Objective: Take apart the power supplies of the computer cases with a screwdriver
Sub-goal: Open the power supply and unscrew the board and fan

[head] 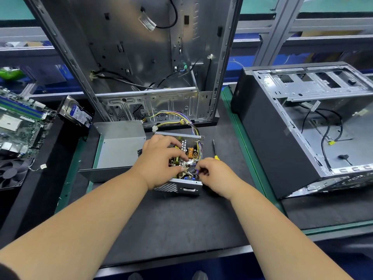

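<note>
An opened power supply (182, 187) lies on the dark mat in the middle, its circuit board and copper coil exposed. My left hand (159, 158) rests over the board, fingers curled onto its parts. My right hand (214, 173) pinches dark wires at the board's near right corner. The supply's grey metal cover (119, 147) lies beside it on the left. A screwdriver (215, 150) with a yellow handle lies on the mat just right of the supply, partly hidden by my right hand. A bundle of yellow and purple cables (181, 120) runs from the supply toward the upright case.
An empty computer case (141, 57) stands upright behind the supply. A second case (302, 128) lies on its side at the right. At the left lie a motherboard (18, 126), a hard drive (75, 114) and a black fan (10, 172).
</note>
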Action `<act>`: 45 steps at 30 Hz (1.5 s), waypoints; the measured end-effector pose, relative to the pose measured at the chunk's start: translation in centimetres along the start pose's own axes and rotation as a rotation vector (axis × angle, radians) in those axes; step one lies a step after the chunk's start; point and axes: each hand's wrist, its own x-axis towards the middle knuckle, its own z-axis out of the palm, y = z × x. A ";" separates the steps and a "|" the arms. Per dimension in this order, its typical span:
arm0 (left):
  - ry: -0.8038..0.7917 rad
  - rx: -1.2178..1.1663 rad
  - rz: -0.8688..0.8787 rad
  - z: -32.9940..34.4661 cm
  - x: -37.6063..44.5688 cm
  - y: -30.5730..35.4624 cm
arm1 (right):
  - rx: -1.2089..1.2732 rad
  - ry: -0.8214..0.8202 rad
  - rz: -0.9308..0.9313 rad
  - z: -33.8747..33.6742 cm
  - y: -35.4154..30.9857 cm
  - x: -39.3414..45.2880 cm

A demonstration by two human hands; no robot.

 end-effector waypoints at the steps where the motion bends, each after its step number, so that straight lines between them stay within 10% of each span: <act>1: -0.005 0.000 -0.002 0.0 0.0 0.0 | 0.057 -0.001 0.022 0.0 0.1 0.0; 7: -0.021 -0.007 -0.005 -0.2 -0.1 0.2 | 0.567 -0.045 0.189 -0.4 -0.3 0.0; 45: -0.041 -0.010 -0.026 -0.4 0.1 0.4 | 0.094 -0.016 0.073 -0.1 0.7 0.9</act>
